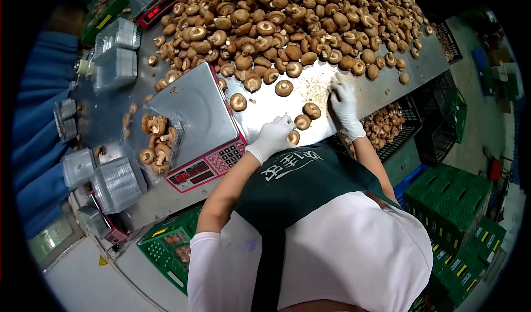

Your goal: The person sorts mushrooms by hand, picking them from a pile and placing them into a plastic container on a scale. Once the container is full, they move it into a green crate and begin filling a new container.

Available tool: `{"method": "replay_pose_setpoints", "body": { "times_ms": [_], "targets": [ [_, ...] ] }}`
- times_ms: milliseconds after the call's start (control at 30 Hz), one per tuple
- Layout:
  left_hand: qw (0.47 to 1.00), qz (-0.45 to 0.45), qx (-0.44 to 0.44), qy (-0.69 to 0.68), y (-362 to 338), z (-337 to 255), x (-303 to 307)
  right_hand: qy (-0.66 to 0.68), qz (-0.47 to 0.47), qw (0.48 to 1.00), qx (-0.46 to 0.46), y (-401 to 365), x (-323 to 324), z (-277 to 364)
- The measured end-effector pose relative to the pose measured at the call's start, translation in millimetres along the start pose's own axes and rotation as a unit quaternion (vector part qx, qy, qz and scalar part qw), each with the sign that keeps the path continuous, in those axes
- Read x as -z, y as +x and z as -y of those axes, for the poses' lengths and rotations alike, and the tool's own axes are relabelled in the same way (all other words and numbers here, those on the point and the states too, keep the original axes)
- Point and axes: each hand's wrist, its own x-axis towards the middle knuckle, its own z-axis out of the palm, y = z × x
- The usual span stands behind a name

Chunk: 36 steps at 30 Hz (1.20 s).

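Note:
My left hand (275, 135), in a white glove, is at the table's front edge with its fingers curled together. Against its fingers lies a shiitake mushroom (293, 138), beside two more brown shiitakes (307, 116) in a row. What the curled fingers hold, if anything, is hidden. Also gloved in white, my right hand (344, 103) is bent down over the table to the right of these mushrooms. Its fingers are drawn in, and I cannot make out what is between them. Beyond both hands spreads a large heap of shiitakes (287, 21).
A red-framed scale (199, 113) stands left of my hands, with a clear tray of mushrooms (160, 143) at its left edge. Stacked clear plastic trays (116, 185) line the left side. A black crate of mushrooms (384, 126) and green crates (448, 196) stand at the right.

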Motion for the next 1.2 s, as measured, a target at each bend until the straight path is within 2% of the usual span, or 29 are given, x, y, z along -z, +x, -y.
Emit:
{"method": "replay_pose_setpoints", "body": {
  "times_ms": [33, 67, 100, 167, 200, 233, 300, 333, 367, 433, 467, 500, 567, 633, 667, 700, 767, 800, 867, 900, 933, 967, 1033, 1067, 1100, 1167, 1200],
  "targets": [
    [0.997, 0.065, 0.003, 0.048, 4.9, 1.3, -0.8, 0.066, -0.064, 0.994, -0.067, 3.2, -0.4, -2.5],
    [0.999, 0.013, -0.022, 0.024, 3.6, 5.2, -5.2, 0.087, -0.075, 0.988, -0.102, 5.0, 0.4, -9.3],
    [0.999, 0.008, -0.018, 0.027, 2.8, 8.6, -10.1, 0.125, -0.077, 0.975, -0.165, 6.8, -3.6, -18.8],
    [0.987, -0.080, 0.057, -0.127, -1.5, 11.9, -14.7, 0.240, -0.040, 0.945, -0.218, 20.2, 3.7, -11.7],
    [0.976, -0.136, 0.083, -0.147, -4.8, 14.5, -16.8, 0.227, -0.004, 0.952, -0.204, 24.8, 4.5, -5.6],
    [0.975, -0.141, 0.089, -0.145, -7.4, 16.0, -14.9, 0.212, 0.033, 0.958, -0.189, 31.6, 6.3, 11.2],
    [0.919, -0.199, 0.230, -0.250, -14.6, 18.1, -11.4, 0.184, 0.150, 0.955, -0.179, 45.1, 7.8, 50.1],
    [0.915, -0.208, 0.239, -0.248, -18.2, 16.7, -9.4, 0.117, 0.182, 0.971, -0.104, 50.9, 4.4, 64.0],
    [0.887, -0.207, 0.241, -0.336, -21.5, 13.5, -5.8, 0.052, 0.211, 0.976, -0.021, 57.5, -1.6, 75.5],
    [0.803, -0.221, 0.240, -0.498, -33.1, 9.1, 5.0, -0.046, 0.295, 0.948, 0.109, 60.8, -26.6, 85.5],
    [0.808, -0.224, 0.207, -0.504, -38.6, 6.9, 10.2, -0.034, 0.290, 0.949, 0.116, 62.8, -35.5, 87.7],
    [0.813, -0.235, 0.218, -0.487, -43.8, 1.8, 16.8, -0.024, 0.285, 0.951, 0.121, 64.9, -41.0, 89.1],
    [0.823, -0.284, 0.179, -0.458, -53.5, -1.7, 27.2, -0.008, 0.330, 0.941, 0.077, 75.3, -31.7, 96.8],
    [0.800, -0.346, 0.160, -0.463, -64.8, -3.7, 37.5, -0.007, 0.393, 0.920, 0.006, 83.7, -17.9, 107.1],
    [0.789, -0.365, 0.162, -0.466, -73.4, -3.8, 46.7, 0.033, 0.402, 0.915, -0.018, 83.1, -22.6, 100.2],
    [0.771, -0.374, 0.179, -0.482, -84.8, -3.5, 55.0, 0.111, 0.389, 0.914, 0.002, 80.9, -28.7, 90.4],
    [0.746, -0.466, 0.159, -0.449, -106.2, 5.7, 64.6, 0.168, 0.390, 0.905, -0.012, 85.0, -22.3, 104.6],
    [0.736, -0.491, 0.182, -0.430, -123.4, 7.4, 74.2, 0.214, 0.381, 0.899, 0.002, 85.6, -22.8, 108.5],
    [0.715, -0.594, 0.203, -0.307, -151.0, 19.6, 91.4, 0.271, 0.418, 0.867, -0.025, 94.3, -11.8, 131.4],
    [0.666, -0.657, 0.176, -0.306, -160.2, 30.2, 96.2, 0.310, 0.435, 0.844, -0.045, 96.8, -9.0, 142.3],
    [0.639, -0.695, 0.203, -0.261, -172.4, 40.7, 102.6, 0.343, 0.417, 0.842, -0.010, 97.1, -11.6, 148.6],
    [0.640, -0.713, 0.254, -0.130, -186.1, 54.8, 106.2, 0.396, 0.429, 0.811, -0.027, 98.4, -11.2, 157.0],
    [0.706, -0.648, 0.282, 0.033, -208.2, 79.2, 117.5, 0.478, 0.452, 0.749, -0.081, 103.5, -0.8, 182.7],
    [0.765, -0.545, 0.330, 0.093, -220.3, 93.8, 113.7, 0.508, 0.461, 0.722, -0.096, 106.5, 6.2, 196.8],
    [0.800, -0.420, 0.407, 0.131, -228.2, 103.2, 106.3, 0.505, 0.462, 0.723, -0.090, 108.9, 6.7, 203.7],
    [0.808, -0.461, 0.365, 0.031, -240.6, 107.9, 105.5, 0.560, 0.458, 0.687, -0.076, 111.6, 6.3, 214.8],
    [0.780, -0.530, 0.330, -0.035, -246.5, 108.6, 104.2, 0.557, 0.454, 0.691, -0.074, 112.8, 5.4, 219.3]
  ]
}}
